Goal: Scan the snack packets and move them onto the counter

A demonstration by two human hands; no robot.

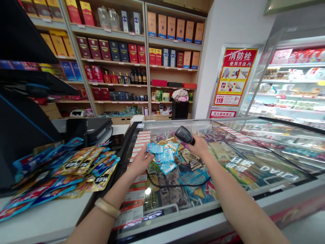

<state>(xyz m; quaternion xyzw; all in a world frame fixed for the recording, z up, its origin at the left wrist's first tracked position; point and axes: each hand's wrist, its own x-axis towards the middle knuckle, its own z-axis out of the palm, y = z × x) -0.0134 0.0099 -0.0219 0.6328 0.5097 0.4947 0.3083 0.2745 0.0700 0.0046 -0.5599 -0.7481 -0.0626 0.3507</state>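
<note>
My right hand (199, 146) is wrapped round the handle of a dark barcode scanner (185, 134), its head tilted toward the left. My left hand (141, 160) pinches the end of a small light-blue snack packet (155, 148). Under and beside it, more blue packets (164, 156) and some gold ones lie in a loose pile on the freezer's glass lid (162, 195). The scanner's black cable (175, 186) loops across the glass between my arms. A gold bracelet (107, 207) circles my left wrist.
Left of the freezer, a white counter (63, 211) bears a heap of gold and blue snack bags (76, 166) beside a black monitor stand (22, 135). Boxed bottles fill the shelves (111, 61) behind. A lit display cooler (291, 81) stands at the right.
</note>
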